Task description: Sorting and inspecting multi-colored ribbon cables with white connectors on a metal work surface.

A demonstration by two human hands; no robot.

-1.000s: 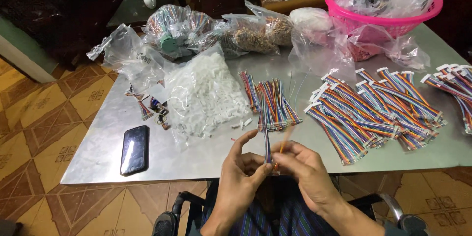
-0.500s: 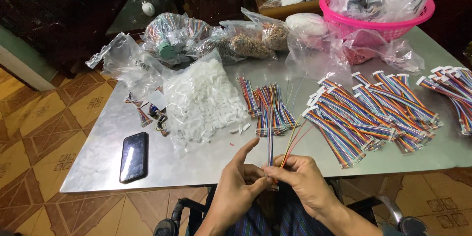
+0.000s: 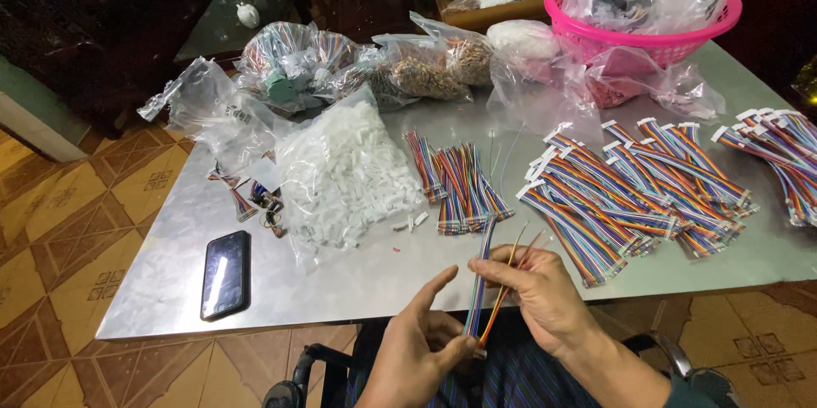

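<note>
My left hand [image 3: 421, 347] and my right hand [image 3: 532, 293] are together at the near edge of a metal table [image 3: 357, 276]. Between them they hold a thin multicoloured ribbon cable [image 3: 479, 276] standing nearly upright. The left hand pinches its lower end, with the index finger stretched out. My right hand's fingers pull orange and red strands [image 3: 509, 268] away from the rest of the cable. Just beyond the hands lies a small pile of loose coloured wires [image 3: 459, 178].
A clear bag of white plastic connectors [image 3: 345, 174] lies left of centre. Finished ribbon cables with white ends [image 3: 630, 187] cover the right side. A black phone [image 3: 225, 273] lies at the near left. Bags [image 3: 289, 63] and a pink basket [image 3: 647, 29] stand at the back.
The hands have stayed at the table edge with the cable. The right hand's fingers have drawn a couple of strands further apart from the cable.
</note>
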